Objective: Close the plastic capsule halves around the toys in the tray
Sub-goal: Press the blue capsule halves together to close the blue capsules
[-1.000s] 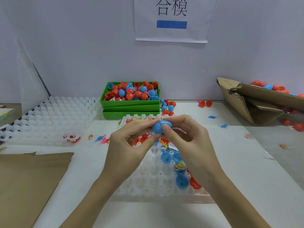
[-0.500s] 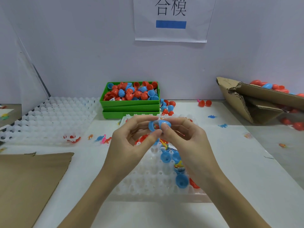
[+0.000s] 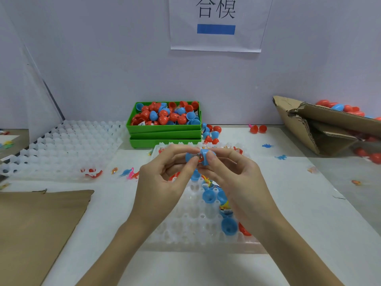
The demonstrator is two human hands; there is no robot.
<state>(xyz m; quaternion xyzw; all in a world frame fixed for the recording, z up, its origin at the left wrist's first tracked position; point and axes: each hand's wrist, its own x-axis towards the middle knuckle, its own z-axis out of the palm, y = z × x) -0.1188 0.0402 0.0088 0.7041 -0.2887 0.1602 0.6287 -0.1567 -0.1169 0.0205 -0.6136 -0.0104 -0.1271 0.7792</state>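
Above the white cell tray (image 3: 185, 232), my left hand (image 3: 162, 182) pinches one blue capsule half (image 3: 188, 157) and my right hand (image 3: 237, 178) pinches the other blue half (image 3: 204, 155). The two halves are slightly apart, and a small orange toy (image 3: 199, 159) shows in the gap between them. Several open blue halves (image 3: 228, 227), some with toys inside, sit in the tray's cells below my right hand. A red half (image 3: 244, 231) lies at the tray's right edge.
A stack of green bins (image 3: 165, 135) with red and blue capsule halves stands behind the tray. Empty white trays (image 3: 61, 145) lie at the left, brown cardboard (image 3: 35, 228) at the near left, a torn cardboard box (image 3: 321, 129) with capsules at the right. Small toys are scattered on the table.
A second ago the blue capsule was together between my fingers. The halves have come apart since, and the toy inside now shows in the gap.
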